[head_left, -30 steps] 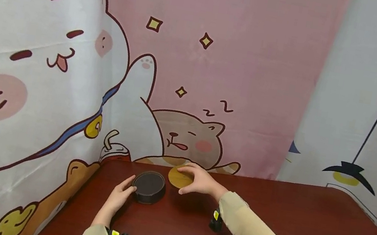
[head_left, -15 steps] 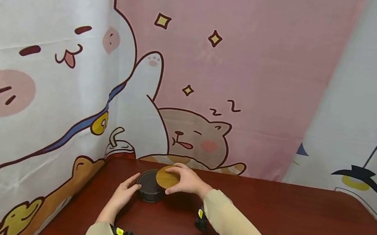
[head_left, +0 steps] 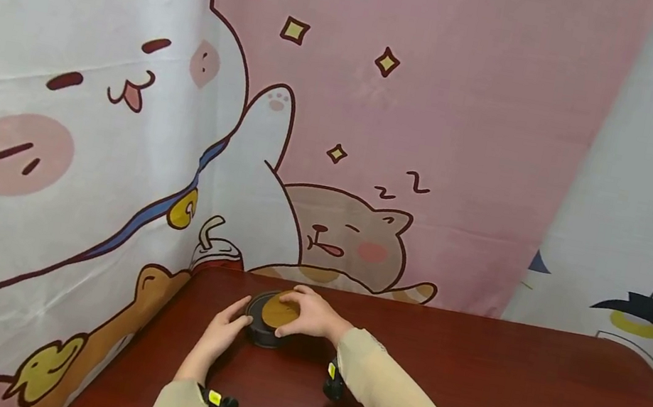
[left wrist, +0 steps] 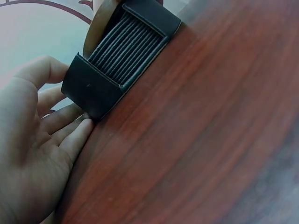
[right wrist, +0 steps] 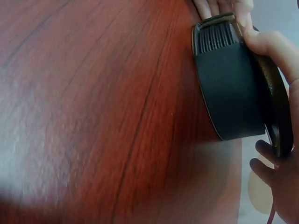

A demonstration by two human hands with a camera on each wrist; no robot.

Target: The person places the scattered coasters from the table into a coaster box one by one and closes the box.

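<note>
Two hands meet here: our right hand [head_left: 307,317] pinches the thin, stiff brown coaster [head_left: 280,310] by its rim, while left hand [head_left: 223,332], fingers spread, steadies the black coaster holder [head_left: 262,333] at nine o'clock.

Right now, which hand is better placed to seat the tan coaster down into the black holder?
The right hand. It already grips the tan coaster by its rim directly above the black holder. The left hand rests against the holder's side, probably steadying it.
</note>
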